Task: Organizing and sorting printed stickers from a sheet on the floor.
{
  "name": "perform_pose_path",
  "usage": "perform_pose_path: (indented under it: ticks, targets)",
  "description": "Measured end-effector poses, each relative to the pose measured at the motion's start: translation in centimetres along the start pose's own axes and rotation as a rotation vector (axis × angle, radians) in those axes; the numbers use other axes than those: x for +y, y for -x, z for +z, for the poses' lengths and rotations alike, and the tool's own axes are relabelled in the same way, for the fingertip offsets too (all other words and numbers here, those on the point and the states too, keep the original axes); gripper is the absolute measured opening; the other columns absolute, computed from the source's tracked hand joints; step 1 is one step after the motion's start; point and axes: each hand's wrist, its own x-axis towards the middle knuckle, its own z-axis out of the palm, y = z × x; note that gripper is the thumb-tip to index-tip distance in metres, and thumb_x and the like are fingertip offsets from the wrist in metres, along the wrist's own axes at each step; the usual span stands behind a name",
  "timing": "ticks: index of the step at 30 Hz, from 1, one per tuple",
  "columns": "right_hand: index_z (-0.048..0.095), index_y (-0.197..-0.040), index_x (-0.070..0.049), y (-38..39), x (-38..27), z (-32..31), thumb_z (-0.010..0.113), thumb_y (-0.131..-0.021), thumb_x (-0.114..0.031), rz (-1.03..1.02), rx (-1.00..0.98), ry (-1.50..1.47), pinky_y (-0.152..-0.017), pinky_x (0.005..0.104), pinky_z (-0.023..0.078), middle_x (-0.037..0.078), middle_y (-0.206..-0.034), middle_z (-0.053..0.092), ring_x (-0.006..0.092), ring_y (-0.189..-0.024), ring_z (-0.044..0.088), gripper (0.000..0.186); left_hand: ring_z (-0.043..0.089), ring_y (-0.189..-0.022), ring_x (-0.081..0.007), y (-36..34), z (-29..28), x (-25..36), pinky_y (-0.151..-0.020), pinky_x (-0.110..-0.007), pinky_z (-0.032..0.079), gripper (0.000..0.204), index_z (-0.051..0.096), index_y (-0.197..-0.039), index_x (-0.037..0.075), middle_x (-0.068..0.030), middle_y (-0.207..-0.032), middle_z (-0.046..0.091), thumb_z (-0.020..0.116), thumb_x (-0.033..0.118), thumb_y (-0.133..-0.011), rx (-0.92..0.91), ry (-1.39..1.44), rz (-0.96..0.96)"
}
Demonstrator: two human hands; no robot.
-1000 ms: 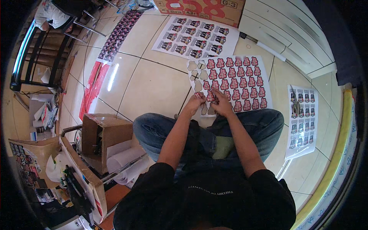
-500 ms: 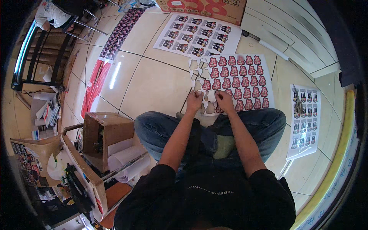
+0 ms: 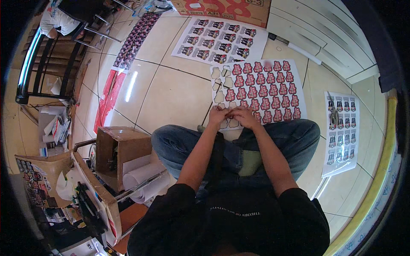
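A white sticker sheet [image 3: 256, 67] with rows of red cloud-shaped stickers lies on the tiled floor in front of my crossed legs. Along its left side, several cloud-shaped cutouts [image 3: 218, 97] have no red sticker in them and show the floor's colour. Over the near left part of the sheet, my left hand [image 3: 218, 116] and my right hand [image 3: 243, 116] meet at the fingertips. The fingers of both are curled and pinched together. Whatever lies between them is too small and covered to make out.
Beyond is another printed sheet [image 3: 205, 52]; a third sheet [image 3: 341, 147] with scissors [image 3: 334, 115] lies at right. A cardboard carton [image 3: 230, 11] and white drawers [image 3: 318, 34] stand at the back. An open cardboard box [image 3: 134, 138] and paper rolls [image 3: 143, 184] are at left.
My right hand has moved left from the red stickers to my left hand, and their fingertips now meet. My left hand has shifted slightly toward me.
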Motion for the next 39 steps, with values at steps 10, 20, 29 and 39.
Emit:
perform_pose_path:
  ticks: [10,20,29,39]
  targets:
    - [0.064,-0.106,-0.010,-0.1,-2.0,-1.1,0.060,-0.078,-0.008,0.155,0.297,0.229,-0.093,0.0410,0.042,0.011,-0.119,0.056,0.0320,-0.105,0.054,0.028,0.062,-0.066,-0.0174,-1.4,-1.7,-0.4,-0.052,-0.031,0.051,0.026,0.042,-0.082,0.002,-0.0086,-0.072,0.055,0.063,-0.010,-0.072,0.263,-0.149,0.139]
    - [0.051,-0.127,-0.013,-5.2,-1.9,-2.8,0.067,-0.079,-0.026,0.247,0.194,0.407,-0.091,0.0434,0.046,0.016,-0.124,0.048,0.0345,-0.107,0.054,0.053,0.063,-0.079,-0.0194,-1.8,-0.9,-0.1,-0.068,-0.031,0.052,0.064,0.031,-0.136,-0.001,-0.0137,-0.087,0.064,0.053,-0.011,-0.077,-0.262,-0.049,0.088]
    - [0.057,-0.104,-0.007,-12.2,-1.2,-7.0,0.071,-0.068,-0.027,0.320,-0.256,0.370,-0.087,0.0430,0.048,0.017,-0.117,0.049,0.0332,-0.104,0.055,0.043,0.063,-0.073,-0.0183,-3.0,-0.7,-1.5,-0.063,-0.030,0.051,0.063,0.029,-0.134,0.005,-0.0129,-0.082,0.064,0.054,-0.012,-0.079,-0.167,-0.069,0.143]
    - [0.064,-0.092,-0.005,-15.3,0.4,-7.5,0.068,-0.069,-0.020,0.273,-0.371,0.057,-0.075,0.0357,0.050,0.011,-0.089,0.066,0.0235,-0.085,0.063,0.028,0.056,-0.073,-0.0133,-3.5,-0.3,-2.3,-0.062,-0.026,0.047,0.051,0.035,-0.120,0.003,-0.0035,-0.077,0.047,0.056,-0.012,-0.077,-0.114,-0.022,0.088]
